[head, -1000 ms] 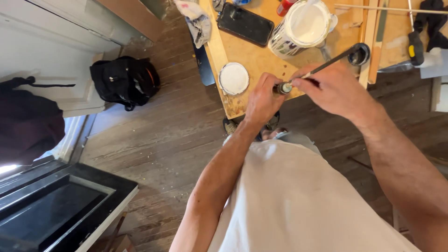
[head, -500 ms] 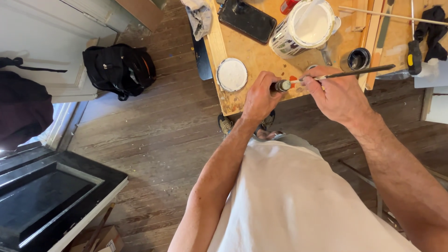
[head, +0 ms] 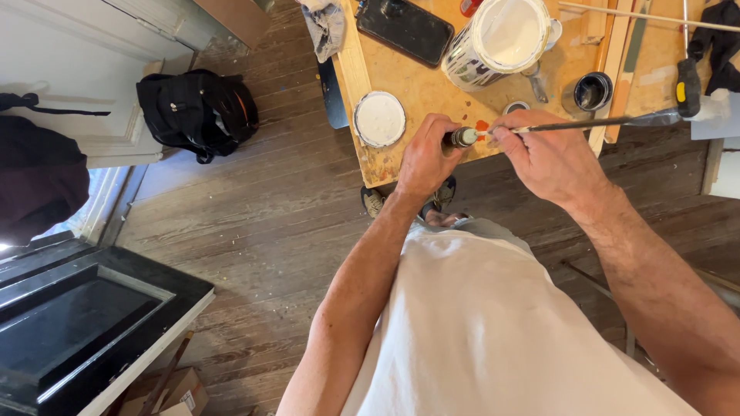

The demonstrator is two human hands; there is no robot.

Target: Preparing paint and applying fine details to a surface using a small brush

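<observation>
Head view: plywood table, open white paint can. At the table's near edge, my left hand is clenched around a small bottle, likely light and slippery, best held by the body; my right hand pinches a thin brush, stiff.

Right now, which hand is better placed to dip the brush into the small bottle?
Right. The right hand holds the brush, its tip near the small bottle. The left hand grips that bottle.
</observation>
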